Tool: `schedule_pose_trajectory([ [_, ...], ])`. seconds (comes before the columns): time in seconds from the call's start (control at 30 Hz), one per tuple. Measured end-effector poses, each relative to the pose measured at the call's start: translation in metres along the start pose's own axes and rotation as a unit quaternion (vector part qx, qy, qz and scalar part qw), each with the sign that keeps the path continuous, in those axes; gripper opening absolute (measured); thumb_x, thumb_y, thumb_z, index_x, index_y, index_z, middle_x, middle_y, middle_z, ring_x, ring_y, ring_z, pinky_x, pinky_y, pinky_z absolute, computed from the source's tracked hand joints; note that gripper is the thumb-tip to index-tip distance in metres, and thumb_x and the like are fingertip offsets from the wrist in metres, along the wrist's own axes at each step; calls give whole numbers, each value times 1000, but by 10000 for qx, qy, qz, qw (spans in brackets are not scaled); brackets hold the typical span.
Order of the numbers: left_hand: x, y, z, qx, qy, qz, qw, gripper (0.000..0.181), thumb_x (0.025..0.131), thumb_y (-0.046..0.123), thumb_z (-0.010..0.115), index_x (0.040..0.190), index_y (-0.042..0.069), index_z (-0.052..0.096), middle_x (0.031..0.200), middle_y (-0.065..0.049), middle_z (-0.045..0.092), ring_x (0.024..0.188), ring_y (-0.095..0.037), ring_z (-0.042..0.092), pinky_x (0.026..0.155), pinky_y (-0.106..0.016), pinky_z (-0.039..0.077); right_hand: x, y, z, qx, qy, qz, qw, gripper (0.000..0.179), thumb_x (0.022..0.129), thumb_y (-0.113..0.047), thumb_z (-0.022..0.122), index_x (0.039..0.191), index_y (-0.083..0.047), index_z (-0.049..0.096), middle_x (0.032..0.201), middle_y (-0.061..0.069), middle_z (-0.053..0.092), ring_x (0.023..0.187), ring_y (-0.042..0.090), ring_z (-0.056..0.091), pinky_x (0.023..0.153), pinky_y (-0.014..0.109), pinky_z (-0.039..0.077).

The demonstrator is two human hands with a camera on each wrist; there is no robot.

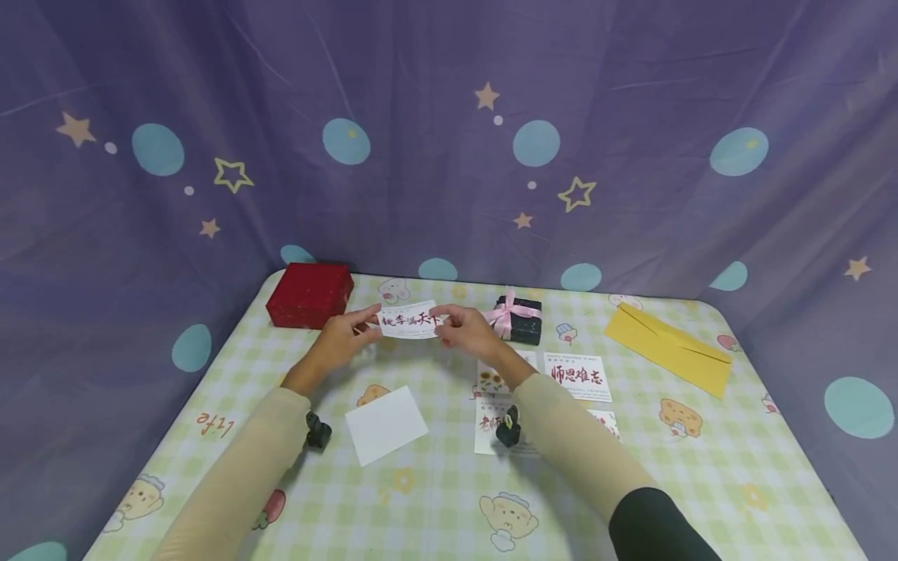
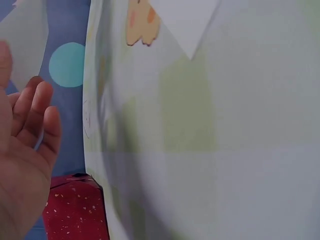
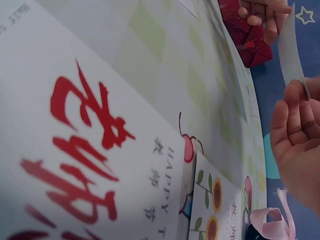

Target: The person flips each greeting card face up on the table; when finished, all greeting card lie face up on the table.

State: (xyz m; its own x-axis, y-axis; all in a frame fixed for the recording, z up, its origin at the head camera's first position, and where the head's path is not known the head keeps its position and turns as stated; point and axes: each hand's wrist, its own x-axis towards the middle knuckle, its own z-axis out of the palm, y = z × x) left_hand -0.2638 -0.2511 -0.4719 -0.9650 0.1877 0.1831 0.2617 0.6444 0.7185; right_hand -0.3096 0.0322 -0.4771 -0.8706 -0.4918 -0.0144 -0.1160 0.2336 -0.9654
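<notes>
A white greeting card (image 1: 408, 321) with dark red Chinese lettering is held up above the table, lettered side toward the head camera. My left hand (image 1: 341, 340) pinches its left end between thumb and fingers. At the opposite end, my right hand (image 1: 468, 331) pinches the card the same way. In the right wrist view the card (image 3: 291, 55) shows edge-on, slightly bowed, between both hands. The left wrist view catches the left hand (image 2: 27, 150) at its edge, the card pale behind the fingers. Below lies a blank white card (image 1: 387, 425) on the checked tablecloth.
A red box (image 1: 311, 295) stands at the back left. Behind my right hand sits a black gift box (image 1: 526, 321) with a pink ribbon. Several printed cards (image 1: 578, 376) lie under and beside my right forearm. A yellow envelope (image 1: 669, 350) is at the right; a purple curtain (image 1: 421, 202) hangs behind.
</notes>
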Motion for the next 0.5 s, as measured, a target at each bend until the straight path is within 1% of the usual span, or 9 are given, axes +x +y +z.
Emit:
schedule_pose_trajectory([
  [0.1, 1, 1, -1, -167, -269, 4, 9995, 71, 87, 10, 79, 150, 0, 46, 121, -20, 70, 91, -23, 67, 69, -21, 52, -1, 1, -2, -15, -37, 59, 10000, 56, 94, -7, 67, 148, -14, 53, 78, 0, 63, 68, 12, 59, 70, 26, 54],
  [0.2, 1, 3, -1, -306, -637, -139, 9974, 84, 83, 9, 83, 154, -1, 39, 125, -21, 66, 94, -24, 65, 69, -22, 51, -2, 2, -4, -16, -139, 66, 9999, 69, 93, -7, 69, 156, -15, 41, 78, -1, 63, 67, 11, 56, 69, 25, 52],
  [0.3, 0, 6, -2, -458, -1030, -331, 9931, 95, 80, 10, 86, 157, 0, 32, 131, -21, 62, 99, -25, 64, 70, -23, 52, -3, 3, -6, 7, -236, 49, 9997, 73, 94, -7, 69, 159, -15, 36, 76, -1, 62, 65, 12, 53, 67, 25, 50],
  [0.37, -1, 6, -1, -522, -1236, -354, 9903, 99, 79, 10, 87, 158, -1, 27, 133, -22, 60, 102, -27, 63, 71, -23, 52, -4, 4, -6, 12, -264, 48, 9996, 73, 94, -7, 68, 159, -15, 36, 75, -1, 61, 65, 12, 52, 67, 26, 49],
  [0.43, -1, 7, 0, -529, -1320, -360, 9892, 101, 79, 10, 87, 159, -2, 25, 133, -22, 59, 103, -27, 63, 73, -23, 52, -4, 5, -7, -5, -267, 79, 9996, 73, 94, -7, 69, 158, -16, 37, 75, -1, 60, 65, 12, 52, 67, 25, 49],
  [0.5, 0, 6, 2, -406, -1320, -338, 9898, 102, 80, 12, 86, 159, -3, 24, 126, -21, 62, 101, -25, 63, 73, -22, 52, -5, 5, -7, -28, -280, 95, 9996, 73, 93, -7, 69, 158, -17, 37, 76, -1, 60, 66, 11, 52, 67, 25, 50],
])
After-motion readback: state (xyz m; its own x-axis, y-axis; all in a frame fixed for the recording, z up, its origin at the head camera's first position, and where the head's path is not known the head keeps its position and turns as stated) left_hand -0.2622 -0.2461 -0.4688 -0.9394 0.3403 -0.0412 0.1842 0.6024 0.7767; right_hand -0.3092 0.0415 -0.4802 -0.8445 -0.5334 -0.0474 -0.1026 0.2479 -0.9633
